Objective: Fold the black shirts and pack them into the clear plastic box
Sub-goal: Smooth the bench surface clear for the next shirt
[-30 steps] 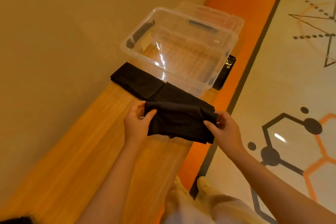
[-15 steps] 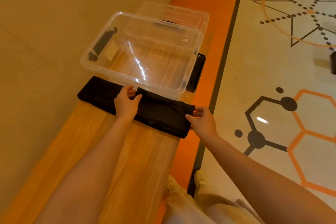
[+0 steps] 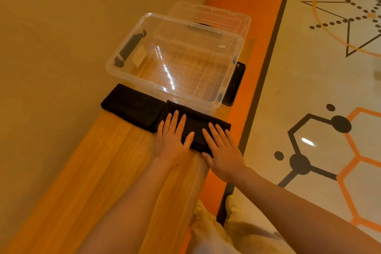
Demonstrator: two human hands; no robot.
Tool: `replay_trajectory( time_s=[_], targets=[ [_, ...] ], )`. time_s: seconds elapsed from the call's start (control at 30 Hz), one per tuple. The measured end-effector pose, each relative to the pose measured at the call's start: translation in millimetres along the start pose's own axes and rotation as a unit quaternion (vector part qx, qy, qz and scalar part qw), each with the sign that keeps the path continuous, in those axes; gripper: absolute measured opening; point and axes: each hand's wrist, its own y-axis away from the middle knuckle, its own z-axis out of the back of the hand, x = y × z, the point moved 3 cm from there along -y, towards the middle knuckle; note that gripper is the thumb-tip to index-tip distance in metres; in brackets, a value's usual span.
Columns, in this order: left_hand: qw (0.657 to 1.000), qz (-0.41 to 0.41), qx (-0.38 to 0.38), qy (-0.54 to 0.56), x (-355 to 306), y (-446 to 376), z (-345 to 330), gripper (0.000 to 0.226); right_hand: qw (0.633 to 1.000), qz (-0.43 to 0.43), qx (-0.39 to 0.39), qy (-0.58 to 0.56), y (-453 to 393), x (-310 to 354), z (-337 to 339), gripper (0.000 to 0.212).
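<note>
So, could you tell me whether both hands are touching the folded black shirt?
Touching: the head view shows the left hand and right hand lying flat, fingers straight, on the folded black shirt.

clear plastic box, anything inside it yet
No shirts inside the clear plastic box: only its ribbed floor shows. Both folded black shirts lie in front of it on the wooden bench.

Both hands lie flat with straight fingers on a folded black shirt (image 3: 196, 127) just in front of the clear plastic box (image 3: 175, 61): the left hand (image 3: 172, 138) on its left part, the right hand (image 3: 221, 150) on its right part. A second folded black shirt (image 3: 132, 105) lies beside it, touching the box's near left corner. The box stands open on a wooden bench (image 3: 107, 171), its lid (image 3: 216, 14) behind it.
</note>
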Motion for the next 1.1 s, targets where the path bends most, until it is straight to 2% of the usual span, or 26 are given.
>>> replay_trajectory(
  time_s=[0.1, 0.2, 0.27, 0.4, 0.5, 0.6, 0.83, 1.1],
  targets=[
    [1.000, -0.003, 0.011, -0.019, 0.3, 2.8, 9.8, 0.082, 1.000, 0.009, 0.005, -0.003, -0.3, 0.8, 8.1, 0.077],
    [0.999, -0.023, -0.028, -0.038, 3.8, 16.0, 18.5, 0.072, 0.999, 0.031, -0.004, -0.004, 0.6, 4.4, 21.5, 0.076],
    [0.997, -0.012, -0.049, -0.060, 8.4, 30.6, 18.7, 0.065, 0.998, 0.070, 0.000, 0.005, 2.8, 8.6, 28.3, 0.072],
    [0.996, 0.026, -0.031, -0.083, 12.7, 72.8, 17.8, 0.063, 0.985, 0.165, 0.023, 0.033, 5.5, 20.6, 34.1, 0.067],
    [0.990, 0.076, -0.024, -0.115, 14.6, 107.5, 16.4, 0.065, 0.970, 0.230, 0.034, 0.065, 7.0, 29.5, 32.0, 0.058],
    [0.984, 0.124, -0.048, -0.118, 10.2, 142.2, 15.2, 0.061, 0.949, 0.296, 0.040, 0.104, 11.4, 41.6, 29.9, 0.053],
    [0.956, 0.261, -0.085, -0.102, -11.2, 230.6, 10.8, 0.058, 0.886, 0.440, 0.031, 0.145, 33.4, 81.0, 27.6, 0.055],
    [0.919, 0.370, -0.112, -0.077, -23.9, 319.7, -6.3, 0.062, 0.831, 0.532, 0.052, 0.155, 70.6, 133.9, 16.1, 0.051]
  ],
)
